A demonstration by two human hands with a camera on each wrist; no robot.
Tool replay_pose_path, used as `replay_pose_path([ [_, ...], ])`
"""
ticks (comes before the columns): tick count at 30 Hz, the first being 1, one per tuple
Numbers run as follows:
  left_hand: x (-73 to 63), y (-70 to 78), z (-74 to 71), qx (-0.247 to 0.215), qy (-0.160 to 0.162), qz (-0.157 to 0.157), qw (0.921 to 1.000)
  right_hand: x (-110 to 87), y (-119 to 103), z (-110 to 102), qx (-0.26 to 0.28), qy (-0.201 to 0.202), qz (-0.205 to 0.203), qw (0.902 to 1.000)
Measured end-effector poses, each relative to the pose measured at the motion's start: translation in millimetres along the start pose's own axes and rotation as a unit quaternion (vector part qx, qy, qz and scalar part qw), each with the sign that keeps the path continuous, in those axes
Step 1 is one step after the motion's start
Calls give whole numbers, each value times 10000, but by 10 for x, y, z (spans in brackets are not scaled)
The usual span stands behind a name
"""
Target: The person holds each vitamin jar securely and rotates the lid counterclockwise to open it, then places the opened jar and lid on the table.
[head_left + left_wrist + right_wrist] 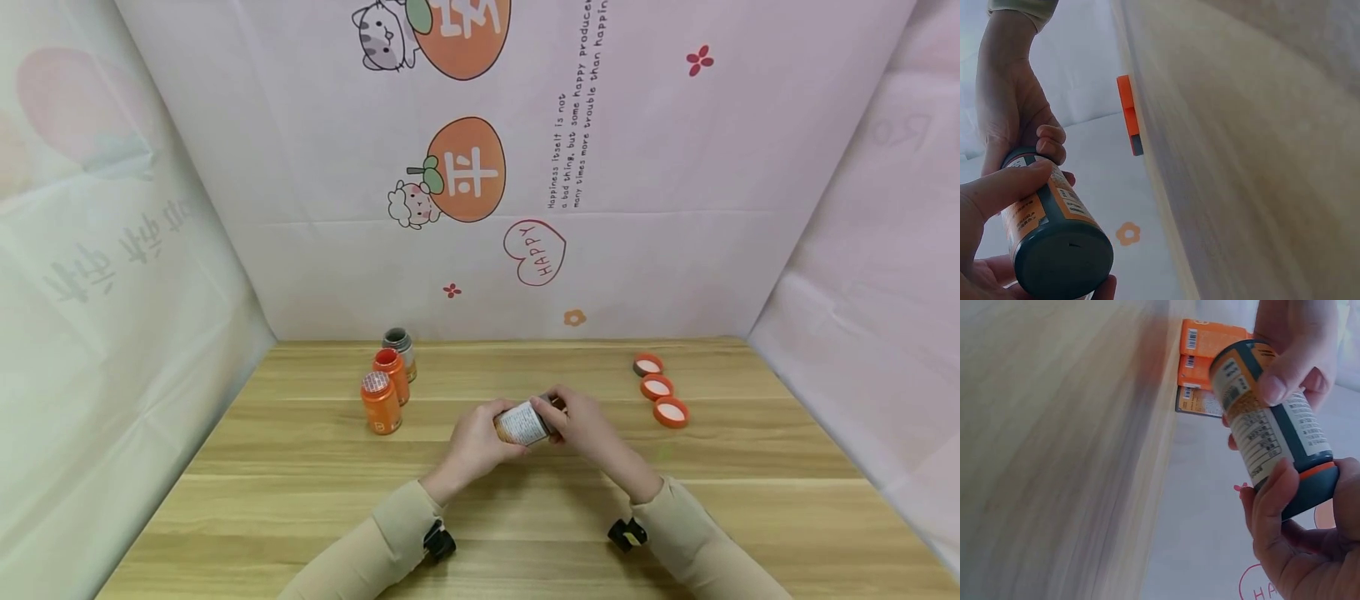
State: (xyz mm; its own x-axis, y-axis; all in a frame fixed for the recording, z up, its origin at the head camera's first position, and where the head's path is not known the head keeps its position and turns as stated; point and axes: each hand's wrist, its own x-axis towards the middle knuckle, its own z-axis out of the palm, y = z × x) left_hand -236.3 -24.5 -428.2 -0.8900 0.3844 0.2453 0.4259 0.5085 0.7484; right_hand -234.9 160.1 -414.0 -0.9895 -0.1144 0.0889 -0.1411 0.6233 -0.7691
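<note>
A dark green bottle (522, 424) with a white and orange printed label is held tilted above the table, between both hands. My left hand (478, 437) grips its body near the base, thumb along the label. At the other end my right hand (576, 425) has its fingers and thumb around the dark cap (1311, 490). In the right wrist view an orange ring (1316, 470) shows between cap and label. The bottle's flat base (1064, 264) faces the left wrist camera.
On the left of the wooden table (300, 500) stand two orange bottles (381, 406) and a grey, open-mouthed bottle (400, 350) in a slanting row, all uncapped. Three round caps (670, 412) with white insides lie in a row on the right. A printed cloth (337, 250) hangs behind.
</note>
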Motion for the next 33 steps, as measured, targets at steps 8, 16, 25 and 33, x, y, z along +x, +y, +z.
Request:
replay_pose_path([
  [8, 15, -3, -1, 42, 93, 58, 9999, -19, -5, 4, -219, 127, -202, 9995],
  [16, 21, -32, -23, -702, -225, 55, 9973, -63, -19, -10, -493, 199, -463, 9975],
  [25, 31, -52, -36, -1014, -507, -299, 9931, -72, -5, -18, -598, 172, -523, 9967],
  [33, 55, -95, -69, -1196, -730, -563, 9885, -63, 45, -44, -683, 90, -1220, 9901],
])
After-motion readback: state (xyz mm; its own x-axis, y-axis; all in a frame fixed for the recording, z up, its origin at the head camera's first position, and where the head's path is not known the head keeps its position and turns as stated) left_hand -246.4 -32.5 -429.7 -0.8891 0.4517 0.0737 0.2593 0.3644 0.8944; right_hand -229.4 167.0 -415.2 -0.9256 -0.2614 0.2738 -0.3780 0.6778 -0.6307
